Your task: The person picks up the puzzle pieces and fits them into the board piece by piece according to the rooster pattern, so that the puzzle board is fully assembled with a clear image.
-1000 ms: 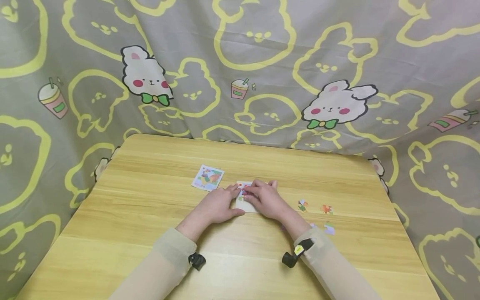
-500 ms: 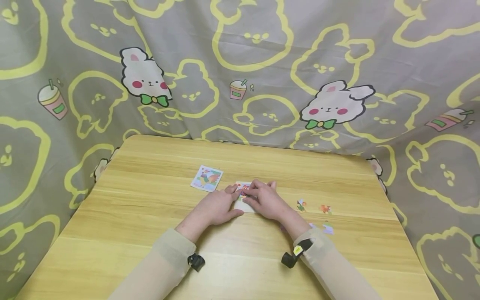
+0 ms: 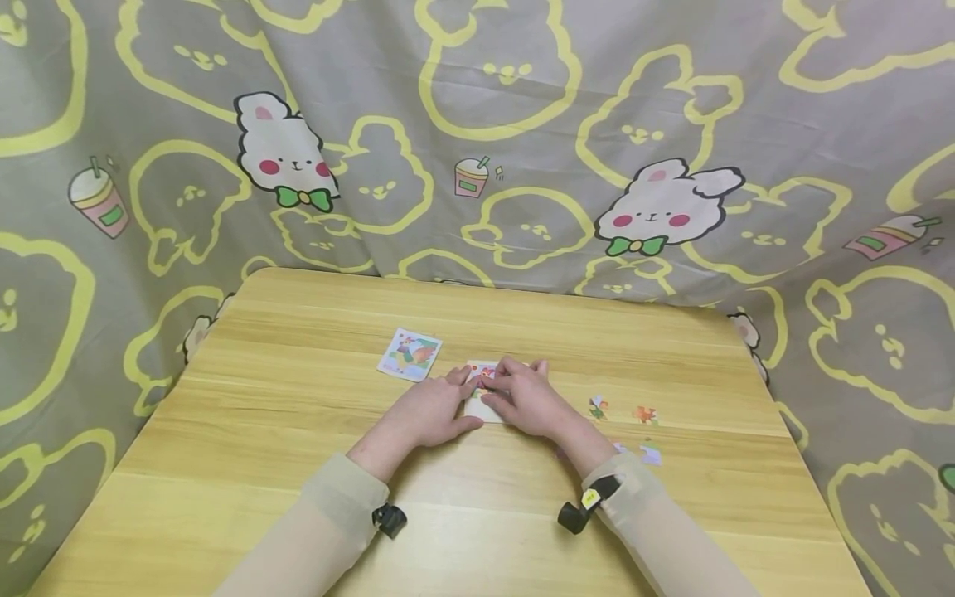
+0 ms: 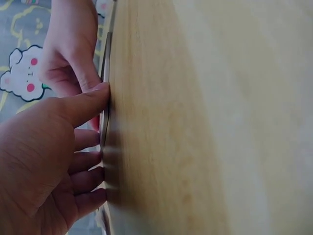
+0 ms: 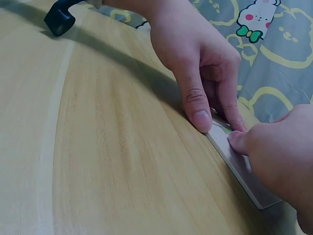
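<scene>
A small white puzzle board (image 3: 483, 412) lies mid-table with a few colourful pieces in its far-left part. My left hand (image 3: 425, 412) holds it along the left side, thumb at the near corner and fingers toward the far corner. Over the board, my right hand (image 3: 531, 401) has its thumb and index finger on a red and purple puzzle piece (image 3: 485, 373), which the fingers partly cover. Its outer fingers reach the board's far-right corner. In the right wrist view, a green patch (image 5: 226, 129) shows between the two hands, and the left thumb (image 5: 202, 121) touches the board's edge.
A square picture card (image 3: 409, 355) with a cartoon animal lies left of the board. Several loose puzzle pieces (image 3: 645, 414) lie to the right, some partly behind the right forearm. A patterned curtain (image 3: 522, 166) hangs behind the wooden table (image 3: 455, 531).
The right thumb and index finger have shifted slightly over the piece, and more of its red print shows. The left hand stays at the board's side. The whole view has drifted a little.
</scene>
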Motion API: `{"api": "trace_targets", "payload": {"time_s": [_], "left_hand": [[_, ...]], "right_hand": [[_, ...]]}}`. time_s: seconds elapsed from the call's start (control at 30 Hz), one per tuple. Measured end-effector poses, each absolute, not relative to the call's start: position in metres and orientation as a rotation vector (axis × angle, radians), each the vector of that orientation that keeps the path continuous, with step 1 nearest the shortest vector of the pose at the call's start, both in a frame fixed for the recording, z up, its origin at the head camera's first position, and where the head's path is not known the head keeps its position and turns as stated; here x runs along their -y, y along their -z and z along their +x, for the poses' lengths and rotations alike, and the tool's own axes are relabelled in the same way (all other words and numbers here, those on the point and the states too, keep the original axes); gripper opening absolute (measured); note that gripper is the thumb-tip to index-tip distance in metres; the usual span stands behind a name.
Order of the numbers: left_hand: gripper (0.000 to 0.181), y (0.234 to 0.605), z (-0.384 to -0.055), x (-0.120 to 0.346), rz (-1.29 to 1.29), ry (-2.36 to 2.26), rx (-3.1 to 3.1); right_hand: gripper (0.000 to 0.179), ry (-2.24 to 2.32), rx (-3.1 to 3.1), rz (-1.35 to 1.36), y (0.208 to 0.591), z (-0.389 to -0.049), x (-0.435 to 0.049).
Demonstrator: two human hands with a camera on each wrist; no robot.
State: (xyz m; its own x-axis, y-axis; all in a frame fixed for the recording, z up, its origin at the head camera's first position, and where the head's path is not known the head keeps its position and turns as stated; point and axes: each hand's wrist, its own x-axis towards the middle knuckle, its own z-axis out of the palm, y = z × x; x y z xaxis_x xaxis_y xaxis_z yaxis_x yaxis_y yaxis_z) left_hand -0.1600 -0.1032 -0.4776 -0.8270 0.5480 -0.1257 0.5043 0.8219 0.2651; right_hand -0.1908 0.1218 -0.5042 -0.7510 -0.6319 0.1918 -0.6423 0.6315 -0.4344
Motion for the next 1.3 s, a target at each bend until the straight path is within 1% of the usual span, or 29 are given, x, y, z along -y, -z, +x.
{"api": "trace_targets", "payload": {"time_s": [0.33,0.5,0.67,0.93,1.2,1.3], "left_hand": [[0.078,0.4746,-0.1617,0.1042,0.839,-0.324,-2.803],[0.079,0.4736,-0.1615,0.1058,0.826,-0.334,-2.795],[0.078,0.4731,-0.1620,0.1070,0.863,-0.310,-2.773],[0.078,0.4727,-0.1643,0.1073,0.896,-0.306,-2.731],[0.078,0.4708,-0.1691,0.1079,0.884,-0.297,-2.732],[0.078,0.4711,-0.1699,0.1082,0.881,-0.302,-2.730]], "right_hand": [[0.036,-0.868,2.866,1.080,0.5001,-0.1923,-0.1222],[0.038,-0.803,2.881,1.115,0.4974,-0.1946,-0.1221],[0.035,-0.772,2.889,1.123,0.4967,-0.1953,-0.1226],[0.033,-0.874,2.922,1.037,0.4990,-0.1948,-0.1252],[0.038,-0.997,2.817,1.087,0.4990,-0.1949,-0.1277],[0.037,-1.054,2.773,1.094,0.4979,-0.1952,-0.1314]]}}
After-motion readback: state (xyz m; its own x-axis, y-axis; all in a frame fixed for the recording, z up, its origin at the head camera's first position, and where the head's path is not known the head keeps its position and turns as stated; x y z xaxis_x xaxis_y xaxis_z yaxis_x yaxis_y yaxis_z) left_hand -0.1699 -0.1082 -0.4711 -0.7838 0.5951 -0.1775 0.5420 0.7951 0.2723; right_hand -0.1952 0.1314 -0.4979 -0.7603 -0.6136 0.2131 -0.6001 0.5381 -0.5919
